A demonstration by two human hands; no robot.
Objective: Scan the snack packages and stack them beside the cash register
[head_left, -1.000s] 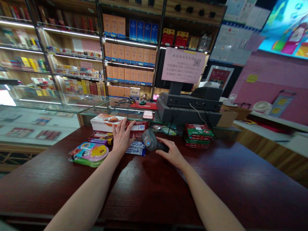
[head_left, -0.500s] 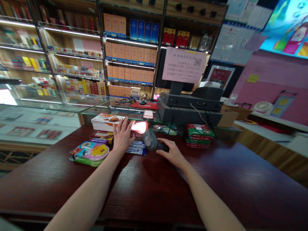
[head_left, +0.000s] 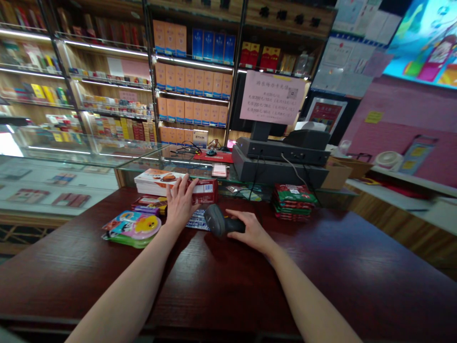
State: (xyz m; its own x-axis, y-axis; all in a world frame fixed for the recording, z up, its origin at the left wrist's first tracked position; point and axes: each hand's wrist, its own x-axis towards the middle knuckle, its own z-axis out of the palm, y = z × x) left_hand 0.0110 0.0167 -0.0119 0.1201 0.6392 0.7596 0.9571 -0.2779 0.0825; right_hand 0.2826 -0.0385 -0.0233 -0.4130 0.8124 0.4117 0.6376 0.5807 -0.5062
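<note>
- Left hand (head_left: 181, 204) lies with fingers spread over the left end of the red box (head_left: 206, 190), touching it but not clamped.
- The red box sits at the back of the wooden counter (head_left: 228, 286), just beside a white-and-orange box (head_left: 155, 181).
- Right hand (head_left: 252, 231) is closed around the barcode scanner (head_left: 215, 220), whose head points left, low over the counter.
- A blue packet (head_left: 196, 220) lies between the hands, and a duck-print pack (head_left: 133, 227) lies further left.
</note>
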